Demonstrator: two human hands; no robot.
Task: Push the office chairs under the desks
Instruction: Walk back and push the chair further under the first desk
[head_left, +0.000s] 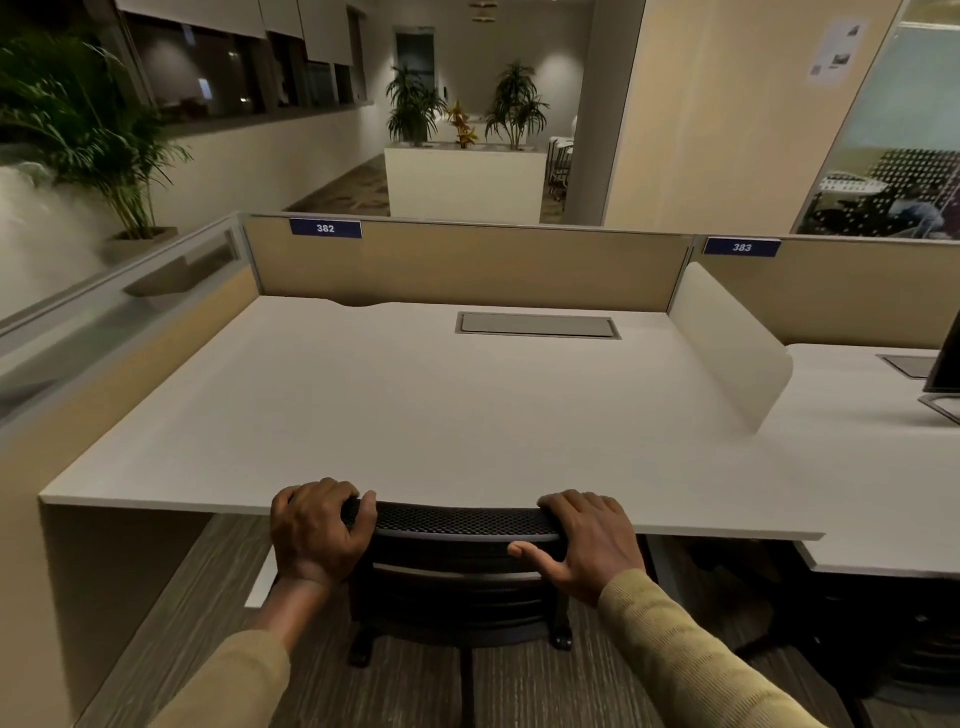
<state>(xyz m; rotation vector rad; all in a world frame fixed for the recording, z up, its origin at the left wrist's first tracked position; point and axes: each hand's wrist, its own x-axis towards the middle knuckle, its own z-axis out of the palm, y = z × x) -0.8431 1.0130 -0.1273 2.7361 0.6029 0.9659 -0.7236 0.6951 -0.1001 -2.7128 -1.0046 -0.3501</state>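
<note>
Both hands, left hand and right hand, clamp the chair backrest, already against the surface edge; this chair looks nearly tucked in.

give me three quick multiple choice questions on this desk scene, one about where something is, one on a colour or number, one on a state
1. Where is the grey cable hatch?
A. Set in the desk top near the back partition
B. On the floor
C. At the desk's front edge

2. What number is on the sign above this desk?
A. 385
B. 382
C. 390

3. What are the hands doing?
A. Resting flat on the desk
B. Hanging free
C. Gripping the chair's backrest

Answers: 1 A, the hatch lies just before the partition. 2 B, the blue sign reads 382. 3 C, the left hand and right hand both clasp the mesh top at the desk edge.
</note>
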